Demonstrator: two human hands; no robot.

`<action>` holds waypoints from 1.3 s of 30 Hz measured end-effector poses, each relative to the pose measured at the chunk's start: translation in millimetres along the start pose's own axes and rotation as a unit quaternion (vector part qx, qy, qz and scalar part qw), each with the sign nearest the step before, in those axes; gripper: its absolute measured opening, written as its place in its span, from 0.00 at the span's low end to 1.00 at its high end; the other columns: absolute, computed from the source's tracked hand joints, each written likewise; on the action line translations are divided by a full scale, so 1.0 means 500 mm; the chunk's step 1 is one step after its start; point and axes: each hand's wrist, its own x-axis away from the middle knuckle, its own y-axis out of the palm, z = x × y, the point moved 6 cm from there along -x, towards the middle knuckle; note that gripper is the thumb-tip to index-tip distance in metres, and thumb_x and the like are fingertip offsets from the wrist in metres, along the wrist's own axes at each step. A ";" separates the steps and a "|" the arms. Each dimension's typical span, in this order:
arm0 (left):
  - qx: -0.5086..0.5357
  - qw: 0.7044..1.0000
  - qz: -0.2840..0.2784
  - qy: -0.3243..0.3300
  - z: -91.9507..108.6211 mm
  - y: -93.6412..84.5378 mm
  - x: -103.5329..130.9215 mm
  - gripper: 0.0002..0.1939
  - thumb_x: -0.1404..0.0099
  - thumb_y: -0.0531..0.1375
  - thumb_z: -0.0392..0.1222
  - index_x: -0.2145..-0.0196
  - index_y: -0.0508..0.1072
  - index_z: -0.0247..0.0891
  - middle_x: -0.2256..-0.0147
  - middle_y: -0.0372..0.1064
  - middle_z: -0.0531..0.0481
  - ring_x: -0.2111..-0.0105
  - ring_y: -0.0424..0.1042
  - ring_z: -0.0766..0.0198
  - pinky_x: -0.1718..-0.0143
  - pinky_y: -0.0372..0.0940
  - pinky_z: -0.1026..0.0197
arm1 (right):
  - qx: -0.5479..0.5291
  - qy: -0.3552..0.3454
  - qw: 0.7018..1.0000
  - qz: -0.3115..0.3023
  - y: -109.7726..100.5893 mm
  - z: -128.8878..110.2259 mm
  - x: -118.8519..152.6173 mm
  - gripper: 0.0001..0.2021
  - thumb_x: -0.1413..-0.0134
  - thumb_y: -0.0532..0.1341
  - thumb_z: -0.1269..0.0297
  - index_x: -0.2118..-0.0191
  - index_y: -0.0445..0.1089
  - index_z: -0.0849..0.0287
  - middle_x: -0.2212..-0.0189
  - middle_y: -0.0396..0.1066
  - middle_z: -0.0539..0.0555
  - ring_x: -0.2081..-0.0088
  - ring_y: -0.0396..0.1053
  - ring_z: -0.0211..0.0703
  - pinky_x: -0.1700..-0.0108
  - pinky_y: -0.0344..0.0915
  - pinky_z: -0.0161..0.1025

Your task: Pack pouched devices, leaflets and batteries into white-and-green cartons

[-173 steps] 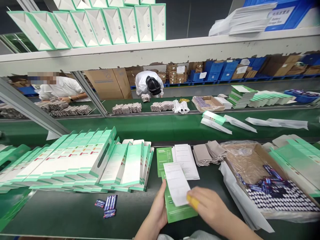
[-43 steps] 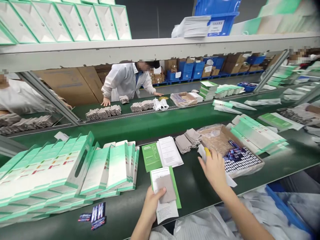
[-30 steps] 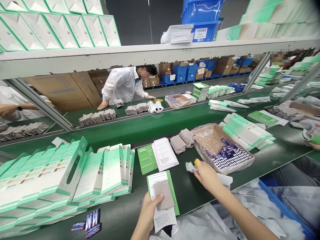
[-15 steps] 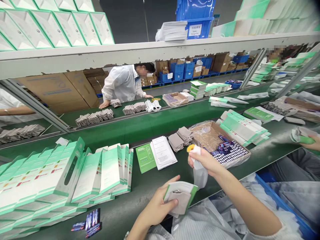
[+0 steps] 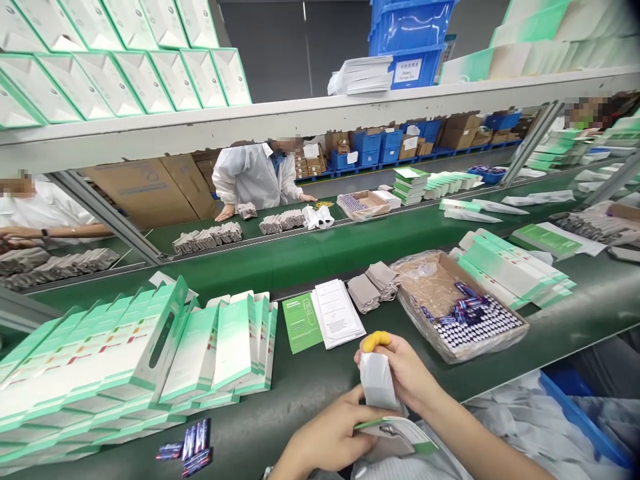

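Note:
My left hand is closed on a green-and-white booklet with a grey cloth pouch lying against it, low at the front edge of the bench. Just above, my right hand grips a white-wrapped item; what the wrapping contains is hidden. A yellow finger cover sits on one right finger. The wrapped item's lower end is close to the booklet and my left fingers; I cannot tell whether they touch.
Green-and-white boxes stand stacked on the left, with several loose batteries before them. Beyond my hands are a green booklet, white leaflets, grey pouches and a battery tray. A co-worker leans over the far bench.
My right hand has brought the white-wrapped item down and left towards my left hand. The booklet and pouch have shifted right and lower. The camera view has shifted slightly.

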 end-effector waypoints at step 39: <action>0.366 0.799 0.466 -0.102 -0.118 0.367 0.181 0.36 0.45 0.68 0.42 0.41 0.62 0.41 0.46 0.69 0.41 0.50 0.72 0.51 0.49 0.66 0.55 | 0.214 -0.080 0.969 -0.099 -0.122 0.329 0.265 0.35 0.42 0.59 0.54 0.34 0.43 0.54 0.53 0.72 0.57 0.52 0.71 0.47 0.48 0.67 0.47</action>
